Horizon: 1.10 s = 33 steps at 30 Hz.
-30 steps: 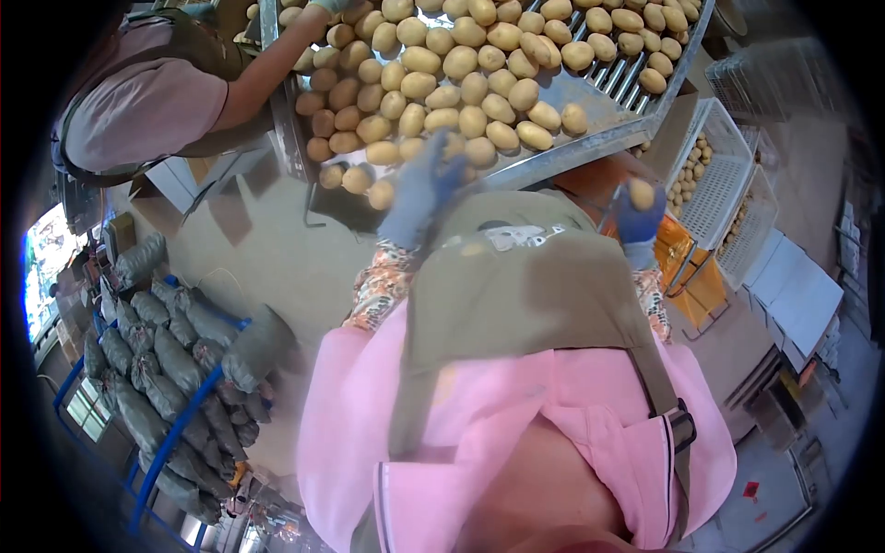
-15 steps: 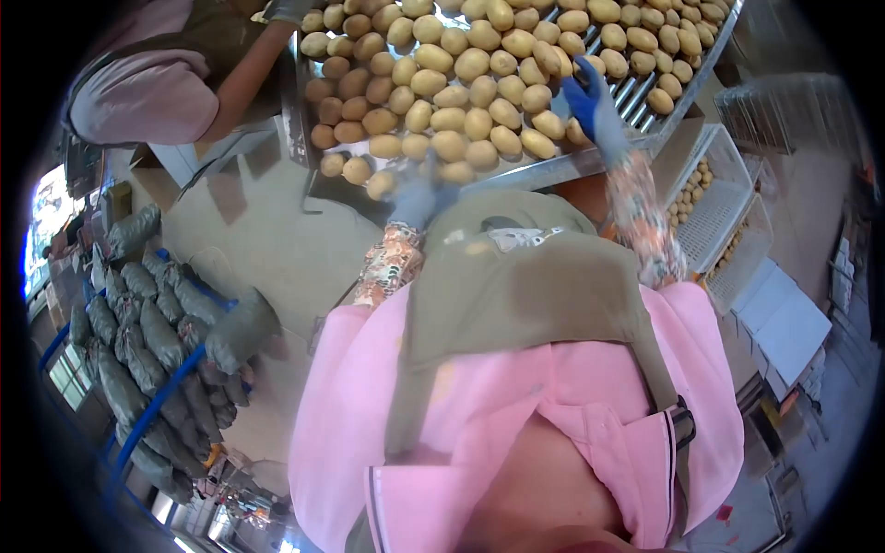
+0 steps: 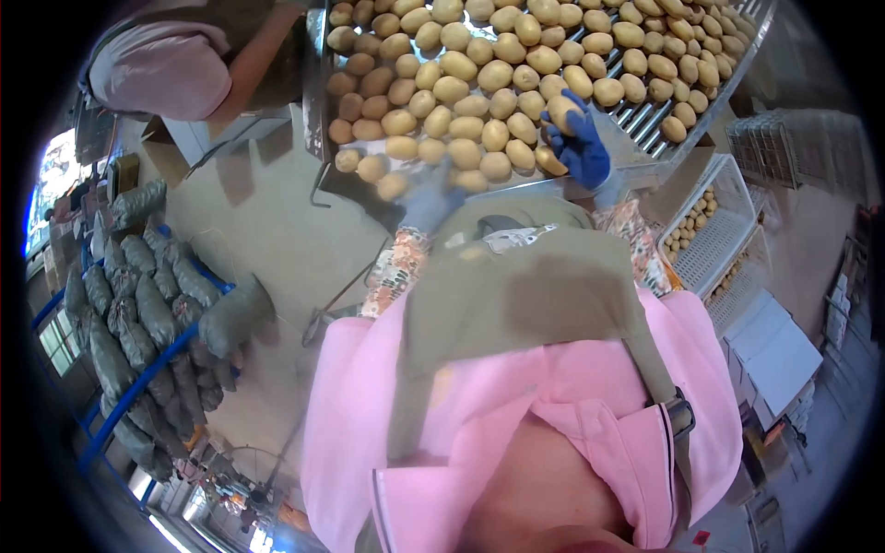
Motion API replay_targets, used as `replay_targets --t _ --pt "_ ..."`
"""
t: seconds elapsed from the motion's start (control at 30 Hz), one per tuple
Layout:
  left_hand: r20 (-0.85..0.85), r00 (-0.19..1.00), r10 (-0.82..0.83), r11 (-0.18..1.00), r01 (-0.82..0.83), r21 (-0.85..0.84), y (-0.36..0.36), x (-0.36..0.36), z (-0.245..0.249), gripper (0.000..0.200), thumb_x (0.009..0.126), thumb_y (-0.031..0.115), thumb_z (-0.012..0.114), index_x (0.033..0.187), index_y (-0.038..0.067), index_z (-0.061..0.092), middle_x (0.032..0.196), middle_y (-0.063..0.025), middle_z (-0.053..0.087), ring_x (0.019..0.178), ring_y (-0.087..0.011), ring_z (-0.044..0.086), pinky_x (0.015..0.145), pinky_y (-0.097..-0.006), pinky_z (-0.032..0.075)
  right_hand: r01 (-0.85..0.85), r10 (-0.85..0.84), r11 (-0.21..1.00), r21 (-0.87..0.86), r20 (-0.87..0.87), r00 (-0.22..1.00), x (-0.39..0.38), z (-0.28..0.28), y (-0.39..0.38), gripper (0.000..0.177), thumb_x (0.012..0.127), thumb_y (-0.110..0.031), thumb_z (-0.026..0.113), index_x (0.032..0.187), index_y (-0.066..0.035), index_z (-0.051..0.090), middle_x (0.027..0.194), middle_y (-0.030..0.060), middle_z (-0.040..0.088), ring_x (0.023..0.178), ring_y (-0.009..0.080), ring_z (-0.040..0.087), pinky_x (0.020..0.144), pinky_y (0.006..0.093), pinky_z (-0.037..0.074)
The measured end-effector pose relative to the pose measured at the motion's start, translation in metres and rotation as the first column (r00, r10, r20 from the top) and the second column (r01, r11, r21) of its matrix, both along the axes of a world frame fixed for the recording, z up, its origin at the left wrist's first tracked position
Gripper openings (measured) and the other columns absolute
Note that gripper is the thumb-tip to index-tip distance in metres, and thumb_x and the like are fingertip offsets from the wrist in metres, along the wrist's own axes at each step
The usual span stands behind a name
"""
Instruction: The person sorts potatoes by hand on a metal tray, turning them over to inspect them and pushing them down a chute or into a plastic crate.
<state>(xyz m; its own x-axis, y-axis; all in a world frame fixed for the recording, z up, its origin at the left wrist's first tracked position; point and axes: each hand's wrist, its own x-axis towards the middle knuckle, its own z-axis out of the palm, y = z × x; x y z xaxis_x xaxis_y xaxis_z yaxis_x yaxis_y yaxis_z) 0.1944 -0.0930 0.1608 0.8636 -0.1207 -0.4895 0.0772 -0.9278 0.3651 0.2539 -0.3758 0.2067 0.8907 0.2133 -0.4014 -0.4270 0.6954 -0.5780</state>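
Gripping one potato (image 3: pixel 564 112) in my right hand (image 3: pixel 579 146), I have the blue-gloved fingers curled round its underside. It sits just above the heap, near the right end of the roller table (image 3: pixel 645 115)'s near edge. That makes one potato in hand. The loose potatoes (image 3: pixel 479 69) on the table are too many for me to count exactly: several dozen, packed in a single layer and touching one another.

My left hand (image 3: pixel 429 195), also gloved, is at the near edge of the table, to the left of my right hand and well apart from the held potato. It is blurred, so I cannot tell whether it is clenched, released or grasping anything. The corner potatoes (image 3: pixel 373 168), a few at the table's near left corner, lie just beside it.

I see two hands of my own, each coming out of a floral sleeve (image 3: pixel 392 267), with an olive apron (image 3: pixel 516 295) over my pink top.

One co-worker (image 3: pixel 166 64) stands at the left side of the table, a bare forearm stretched toward it.

Two white crates (image 3: pixel 728 184) stand to my right, below the table's end. The nearer one holds small potatoes, and I cannot make out what is in the other.

On the floor to my left, grey sacks (image 3: pixel 152 309), more than a dozen, lie stacked on a blue rack (image 3: pixel 138 392).
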Motion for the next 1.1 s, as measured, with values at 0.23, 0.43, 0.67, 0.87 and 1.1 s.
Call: replay_targets --t 0.23,0.43,0.67,0.87,1.1 --pt "-0.114 0.993 -0.041 0.999 0.042 0.011 0.009 0.004 -0.017 0.085 0.082 0.052 0.058 0.151 0.027 0.016 0.151 -0.0178 0.026 0.137 -0.0429 0.026 0.107 -0.0583 0.024 0.365 0.185 0.394 -0.844 0.461 0.868 -0.011 0.001 0.011 0.05 0.076 -0.019 0.073 0.118 -0.004 0.051 0.112 0.0102 0.055 0.102 0.0209 0.053 0.09 0.0342 0.043" --pt "-0.182 0.983 0.013 0.997 0.002 0.079 0.004 0.006 -0.021 0.088 0.081 0.057 0.056 0.152 0.033 0.011 0.155 -0.0164 0.02 0.141 -0.0428 0.02 0.107 -0.0666 0.016 0.241 0.273 0.336 -0.91 0.339 0.9 -0.016 0.012 0.012 0.066 0.075 -0.022 0.078 0.129 -0.003 0.043 0.126 0.0137 0.051 0.116 0.0243 0.05 0.101 0.0364 0.04" --pt "-0.181 0.983 0.02 0.998 -0.01 0.057 0.002 0.006 -0.015 0.083 0.083 0.057 0.055 0.151 0.033 0.015 0.155 -0.0157 0.022 0.141 -0.0402 0.022 0.107 -0.0663 0.016 0.297 0.369 0.077 -0.952 0.304 0.879 -0.029 0.034 0.001 0.055 0.074 -0.02 0.078 0.122 -0.005 0.056 0.117 0.0144 0.058 0.111 0.025 0.055 0.098 0.0359 0.043" --pt "-0.137 0.99 0.037 0.999 -0.039 -0.012 0.01 -0.003 0.016 0.065 0.086 0.052 0.055 0.144 0.028 0.037 0.15 -0.0159 0.033 0.139 -0.0349 0.03 0.11 -0.0577 0.022 0.094 0.284 -0.078 -0.993 0.068 0.956 -0.136 0.002 -0.11 0.059 0.075 -0.015 0.074 0.129 -0.006 0.053 0.121 0.0171 0.059 0.112 0.0326 0.056 0.098 0.0393 0.043" --pt "0.252 0.963 0.094 0.948 -0.009 -0.319 0.022 -0.005 -0.01 0.056 0.089 0.041 0.056 0.14 0.022 0.044 0.145 -0.0185 0.039 0.128 -0.0397 0.041 0.11 -0.0511 0.027 -0.189 0.171 -0.06 -0.98 -0.197 0.965 -0.16 -0.006 -0.146 0.047 0.089 -0.023 0.062 0.131 -0.004 0.05 0.12 0.0223 0.057 0.103 0.0295 0.06 0.087 0.0364 0.049"
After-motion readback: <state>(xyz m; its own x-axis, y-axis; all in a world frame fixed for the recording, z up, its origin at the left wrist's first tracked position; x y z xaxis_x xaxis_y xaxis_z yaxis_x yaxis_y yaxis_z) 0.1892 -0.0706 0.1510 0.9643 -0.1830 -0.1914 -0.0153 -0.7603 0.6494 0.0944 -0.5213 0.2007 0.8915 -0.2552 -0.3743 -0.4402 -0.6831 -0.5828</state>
